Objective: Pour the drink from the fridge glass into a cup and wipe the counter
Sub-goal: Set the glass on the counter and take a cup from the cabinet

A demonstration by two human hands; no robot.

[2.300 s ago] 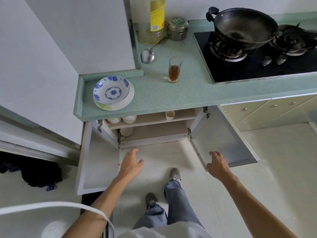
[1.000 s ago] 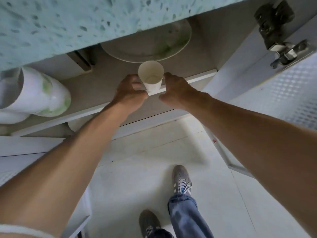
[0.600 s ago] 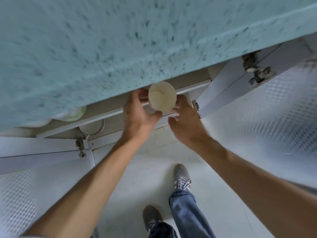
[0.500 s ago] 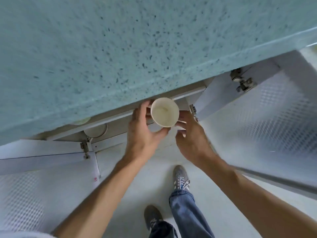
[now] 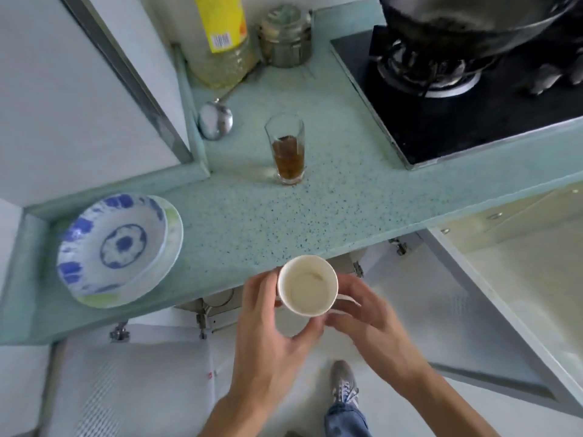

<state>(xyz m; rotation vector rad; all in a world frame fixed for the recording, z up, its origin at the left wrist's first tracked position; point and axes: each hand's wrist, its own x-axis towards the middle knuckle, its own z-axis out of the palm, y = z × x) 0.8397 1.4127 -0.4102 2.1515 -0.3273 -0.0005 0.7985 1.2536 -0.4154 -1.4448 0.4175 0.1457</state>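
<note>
An empty white paper cup [image 5: 307, 290] is held upright just in front of the counter's front edge. My left hand [image 5: 271, 329] wraps its left side and my right hand [image 5: 366, 323] holds its right side. A tall clear glass [image 5: 285, 149] with brown drink in its lower half stands on the green speckled counter [image 5: 347, 197], well behind the cup and apart from both hands.
A blue-patterned bowl on a plate [image 5: 116, 247] sits at the counter's left end. A ladle [image 5: 216, 119], an oil bottle [image 5: 222, 39] and a metal jar [image 5: 285, 36] stand at the back. A black wok on the hob [image 5: 457, 74] is on the right. Both cabinet doors below hang open.
Both hands took the paper cup off the cabinet shelf and lifted it up to counter height. My view rose from under the counter to above it.
</note>
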